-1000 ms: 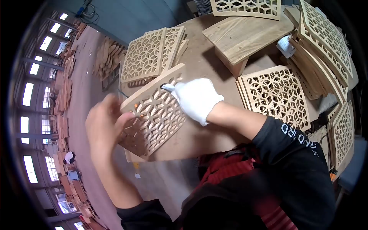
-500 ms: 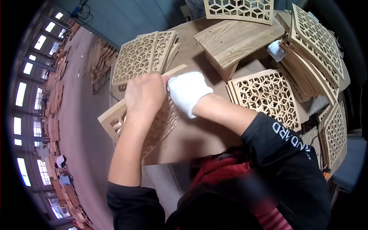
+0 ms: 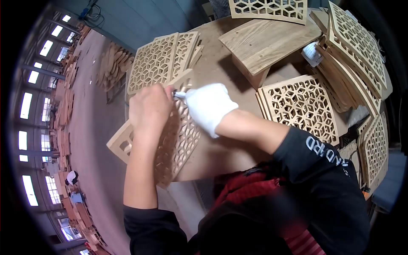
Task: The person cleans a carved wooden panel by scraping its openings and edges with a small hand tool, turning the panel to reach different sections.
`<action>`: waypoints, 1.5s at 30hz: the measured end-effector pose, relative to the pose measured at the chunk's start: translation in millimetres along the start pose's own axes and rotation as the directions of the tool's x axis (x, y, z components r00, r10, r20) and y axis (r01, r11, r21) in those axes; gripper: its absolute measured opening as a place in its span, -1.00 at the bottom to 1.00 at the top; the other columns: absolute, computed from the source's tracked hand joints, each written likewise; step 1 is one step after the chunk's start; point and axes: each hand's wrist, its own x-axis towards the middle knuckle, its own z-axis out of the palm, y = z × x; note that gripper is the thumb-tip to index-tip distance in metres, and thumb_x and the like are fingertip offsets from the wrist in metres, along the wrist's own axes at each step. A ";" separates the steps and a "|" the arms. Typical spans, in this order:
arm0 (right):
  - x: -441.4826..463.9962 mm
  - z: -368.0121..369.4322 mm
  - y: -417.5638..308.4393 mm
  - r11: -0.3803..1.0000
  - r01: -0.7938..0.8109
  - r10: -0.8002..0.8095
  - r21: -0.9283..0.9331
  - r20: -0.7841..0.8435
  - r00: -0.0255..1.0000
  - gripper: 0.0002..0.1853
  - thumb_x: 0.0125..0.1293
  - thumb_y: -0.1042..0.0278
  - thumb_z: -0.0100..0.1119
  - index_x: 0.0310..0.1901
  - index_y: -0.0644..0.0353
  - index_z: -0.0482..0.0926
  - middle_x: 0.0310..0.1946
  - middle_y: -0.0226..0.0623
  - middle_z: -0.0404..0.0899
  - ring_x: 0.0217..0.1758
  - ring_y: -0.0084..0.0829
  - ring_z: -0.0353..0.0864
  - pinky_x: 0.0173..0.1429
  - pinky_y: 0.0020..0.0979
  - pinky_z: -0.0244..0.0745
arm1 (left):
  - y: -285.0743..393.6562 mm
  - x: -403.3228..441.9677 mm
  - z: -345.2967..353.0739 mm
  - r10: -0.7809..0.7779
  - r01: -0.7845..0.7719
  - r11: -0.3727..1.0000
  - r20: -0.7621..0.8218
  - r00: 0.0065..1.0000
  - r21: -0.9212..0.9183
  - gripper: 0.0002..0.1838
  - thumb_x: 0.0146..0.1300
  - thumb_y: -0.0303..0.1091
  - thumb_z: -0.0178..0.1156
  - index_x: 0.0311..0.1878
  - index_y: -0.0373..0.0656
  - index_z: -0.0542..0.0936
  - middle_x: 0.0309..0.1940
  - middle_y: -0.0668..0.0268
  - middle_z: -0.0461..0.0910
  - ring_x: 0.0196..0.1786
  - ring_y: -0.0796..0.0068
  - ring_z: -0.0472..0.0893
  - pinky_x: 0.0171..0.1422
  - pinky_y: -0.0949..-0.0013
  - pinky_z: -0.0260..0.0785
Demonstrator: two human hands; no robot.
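Note:
A pale wooden lattice panel point(image 3: 187, 131) lies tilted on the table edge below my hands. My bare left hand point(image 3: 149, 108) is closed over the panel's upper part, its thumb pointing right; its grip is hidden. My right hand point(image 3: 211, 106), in a white glove, is closed at the panel's right side, with a narrow gloved tip reaching towards the left thumb. A small dark bit shows between thumb and glove, too small to name. My left forearm covers part of the panel.
Stacked lattice panels stand at the back left point(image 3: 153, 61), on the right point(image 3: 301, 106) and at the far right point(image 3: 359, 46). A wooden stool-like block point(image 3: 270, 42) stands at the back, with another panel point(image 3: 270, 8) behind it. The table point(image 3: 208, 157) ends at the front left.
My left hand has moved a little left, and a gap with the narrow gloved tip now shows between my hands. More of the lattice is visible. The whole view has shifted slightly.

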 end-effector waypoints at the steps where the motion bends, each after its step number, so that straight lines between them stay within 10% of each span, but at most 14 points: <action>1: -0.8 -8.2 -1.2 1.000 -0.013 0.011 0.028 0.063 0.998 -0.86 0.18 0.40 0.09 -0.28 0.21 0.60 -0.49 -0.10 0.66 -0.41 -0.11 0.70 -0.38 -0.15 0.55 | -2.6 -2.2 1.1 -0.005 0.006 1.000 -0.040 0.999 0.030 -0.55 0.36 -0.03 0.12 -0.41 -0.24 0.69 -0.46 0.01 0.66 -0.36 -0.01 0.68 -0.18 0.09 0.52; 7: 12.9 6.3 3.3 0.995 0.100 -0.097 0.028 -0.107 0.990 -0.87 0.22 0.38 0.07 -0.28 0.17 0.59 -0.51 -0.15 0.65 -0.44 -0.12 0.69 -0.38 -0.16 0.55 | 12.5 -5.7 -0.2 0.054 -0.054 0.999 -0.053 0.997 0.007 -0.55 0.34 -0.02 0.14 -0.43 -0.26 0.67 -0.46 -0.02 0.66 -0.31 0.00 0.69 -0.15 0.07 0.52; 14: -39.2 6.5 31.4 0.998 -0.020 -0.003 0.051 0.408 0.913 -0.74 0.38 0.27 -0.05 -0.12 0.11 0.66 -0.41 -0.10 0.68 -0.29 -0.10 0.72 -0.22 -0.09 0.59 | -19.5 -6.9 6.7 -0.110 0.109 0.993 0.016 0.994 0.048 -0.53 0.40 0.02 0.04 -0.32 -0.22 0.68 -0.40 -0.02 0.67 -0.27 -0.05 0.67 -0.12 0.04 0.50; 20: -51.0 -8.9 51.3 0.944 -0.292 0.234 0.155 0.310 0.921 -0.67 0.47 0.16 -0.11 -0.15 0.22 0.58 -0.33 -0.02 0.67 -0.22 -0.01 0.67 -0.07 -0.10 0.51 | -37.1 -23.6 0.5 -0.154 0.154 0.988 0.062 0.986 0.001 -0.53 0.43 0.00 -0.01 -0.32 -0.21 0.67 -0.38 -0.06 0.66 -0.24 -0.10 0.65 -0.09 0.00 0.48; 31: -27.2 6.0 31.3 0.984 0.064 -0.037 0.165 -0.160 0.986 -0.75 0.37 0.17 0.07 -0.33 0.17 0.54 -0.57 -0.08 0.60 -0.47 0.00 0.62 -0.36 -0.07 0.49 | -38.9 -45.0 -3.0 -0.098 0.103 0.993 0.077 0.992 -0.063 -0.54 0.45 0.00 0.00 -0.30 -0.24 0.60 -0.45 -0.11 0.62 -0.29 -0.17 0.63 -0.15 -0.06 0.45; 38: -2.4 13.1 9.1 0.999 0.010 -0.013 -0.033 -0.104 0.994 -0.89 0.20 0.37 0.10 -0.34 0.22 0.55 -0.56 -0.03 0.63 -0.46 -0.05 0.68 -0.36 -0.13 0.55 | -19.2 -48.7 -2.4 0.139 -0.139 0.990 -0.003 0.990 -0.033 -0.52 0.43 0.03 0.02 -0.38 -0.24 0.55 -0.53 -0.06 0.60 -0.38 -0.12 0.63 -0.23 -0.03 0.47; 45: -5.3 0.3 5.2 0.998 0.027 -0.020 0.063 -0.105 0.994 -0.85 0.25 0.36 0.08 -0.31 0.24 0.58 -0.53 -0.05 0.65 -0.43 -0.11 0.69 -0.28 -0.17 0.57 | -29.8 -44.9 1.4 0.045 -0.044 0.999 -0.047 0.998 0.033 -0.55 0.41 -0.02 0.07 -0.42 -0.24 0.54 -0.55 -0.03 0.60 -0.43 -0.07 0.63 -0.31 0.02 0.47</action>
